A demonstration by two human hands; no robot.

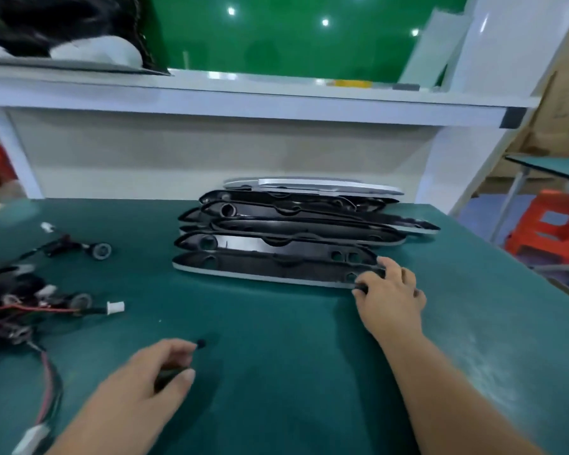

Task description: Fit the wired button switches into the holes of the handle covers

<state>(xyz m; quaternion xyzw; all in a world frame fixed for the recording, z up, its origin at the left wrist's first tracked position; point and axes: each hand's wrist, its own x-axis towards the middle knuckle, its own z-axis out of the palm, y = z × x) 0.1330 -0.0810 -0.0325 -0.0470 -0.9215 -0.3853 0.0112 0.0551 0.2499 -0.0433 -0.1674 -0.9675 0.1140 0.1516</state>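
Several long black handle covers lie in a row on the green table, undersides up. The nearest cover [270, 269] has a round hole near each end. My right hand [390, 293] grips the right tip of this nearest cover, thumb under its edge and fingers on top. My left hand [151, 369] hovers low over the table and pinches a small black wired button switch [174, 372] between thumb and fingers; its red and black wire [51, 382] trails left. A tangle of more wired switches [23, 303] lies at the left.
One loose switch [102, 250] with a white connector lies left of the covers. A white shelf frame [243, 100] rises behind the table. An orange stool [549, 224] and another table stand to the right. The table's right edge runs diagonally past my right hand.
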